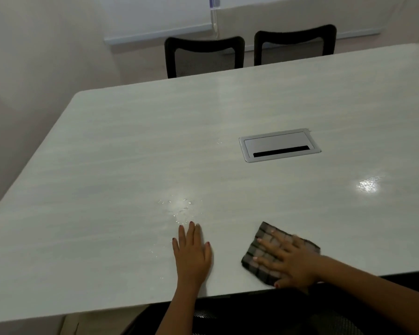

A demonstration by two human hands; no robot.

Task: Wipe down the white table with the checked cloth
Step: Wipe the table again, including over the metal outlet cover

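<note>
The white table [121, 170] fills most of the view. A folded dark checked cloth [264, 240] lies flat near the table's front edge, right of centre. My right hand [288, 259] presses down on it with fingers spread and straight, pointing left. My left hand [192, 252] rests flat on the bare tabletop to the left of the cloth, fingers straight and pointing away from me. Small water droplets [179, 205] glisten on the surface just beyond my left fingertips.
A silver cable hatch [279, 145] is set into the tabletop beyond the cloth. Two black mesh chairs [203, 56] [295, 44] stand at the far edge. A black chair [264, 315] sits below the near edge. A wall runs along the left.
</note>
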